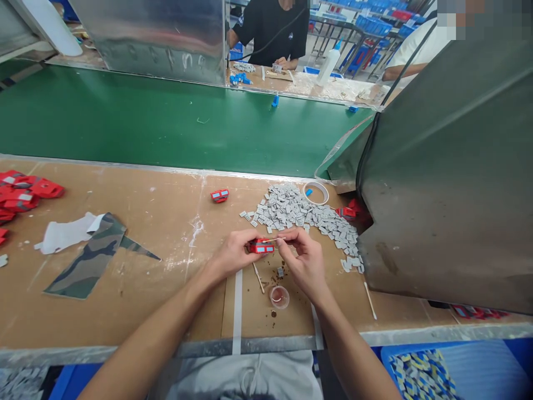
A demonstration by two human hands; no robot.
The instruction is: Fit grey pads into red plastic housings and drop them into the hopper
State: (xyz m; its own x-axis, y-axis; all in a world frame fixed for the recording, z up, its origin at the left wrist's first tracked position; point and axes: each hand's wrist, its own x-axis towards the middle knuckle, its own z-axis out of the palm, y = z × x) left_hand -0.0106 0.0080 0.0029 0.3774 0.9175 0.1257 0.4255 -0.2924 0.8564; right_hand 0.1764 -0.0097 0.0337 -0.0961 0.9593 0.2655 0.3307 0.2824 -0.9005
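My left hand (234, 253) grips a small red toy car part (261, 248) with pale blue windows, held over the bench. Pinched in my right hand (303, 260) is a thin cotton swab (272, 240), its end against the top of the red part. Below my hands stands a small clear cup (279, 298) with a little liquid, dark spots around it. A second cotton swab (259, 279) and a small grey piece (280, 272) lie near the cup. Behind my right hand spreads a heap of small grey pieces (287, 204).
A roll of tape (316, 193) touches the grey heap. Another red part (220, 195) sits farther back. Red parts (25, 191) and camouflage cloth (94, 261) lie left. A metal panel (449, 183) bounds the right. Beyond the green belt (166, 122), a person (275, 33) works.
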